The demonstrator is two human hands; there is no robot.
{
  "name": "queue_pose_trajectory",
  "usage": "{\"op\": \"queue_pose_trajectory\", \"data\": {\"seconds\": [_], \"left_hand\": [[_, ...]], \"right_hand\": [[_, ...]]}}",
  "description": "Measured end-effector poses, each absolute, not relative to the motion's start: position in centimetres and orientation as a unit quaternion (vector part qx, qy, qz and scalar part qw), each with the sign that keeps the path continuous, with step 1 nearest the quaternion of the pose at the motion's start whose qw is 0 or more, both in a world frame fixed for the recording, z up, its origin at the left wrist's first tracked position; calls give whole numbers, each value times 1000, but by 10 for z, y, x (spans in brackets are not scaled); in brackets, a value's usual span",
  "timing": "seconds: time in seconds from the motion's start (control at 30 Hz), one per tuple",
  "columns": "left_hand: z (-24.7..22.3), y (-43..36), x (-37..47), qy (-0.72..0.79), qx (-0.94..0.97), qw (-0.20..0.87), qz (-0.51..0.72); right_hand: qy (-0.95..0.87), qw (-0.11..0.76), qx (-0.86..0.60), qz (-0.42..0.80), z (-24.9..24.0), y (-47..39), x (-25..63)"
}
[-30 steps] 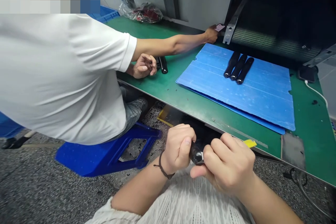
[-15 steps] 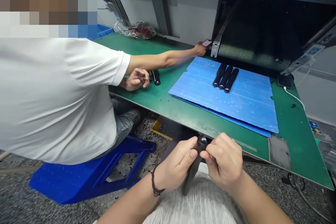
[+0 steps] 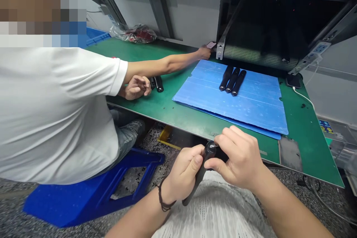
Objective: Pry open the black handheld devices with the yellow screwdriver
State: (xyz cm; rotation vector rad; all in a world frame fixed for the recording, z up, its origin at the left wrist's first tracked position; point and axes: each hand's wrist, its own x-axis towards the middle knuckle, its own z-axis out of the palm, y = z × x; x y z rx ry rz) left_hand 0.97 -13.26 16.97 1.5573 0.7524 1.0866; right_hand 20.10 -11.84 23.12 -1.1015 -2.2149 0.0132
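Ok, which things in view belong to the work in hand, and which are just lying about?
Seem part of the work:
- black piece gripped by the left hand, right hand at its rounded end
- three similar black pieces on the blue sheet

Seem just lying about:
- phone with a white cable
- clear plastic bag with something red inside

1. The left hand [image 3: 184, 174] hides the black handle's [image 3: 209, 150] middle.
2. Can't make out from here whether the right hand [image 3: 241, 158] grips anything.
3. The seated person's [image 3: 58, 115] head is blurred, their back cut off.
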Motion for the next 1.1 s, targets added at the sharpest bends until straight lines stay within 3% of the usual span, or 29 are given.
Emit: {"op": "queue_pose_trajectory", "data": {"seconds": [0.47, 1.1], "left_hand": [[165, -136, 17, 357, 582, 566, 461], [171, -123, 27, 426, 445, 600, 510]], "right_hand": [[-812, 324, -441, -201, 214, -122, 195], [-854, 297, -422, -67, 181, -139, 180]]}}
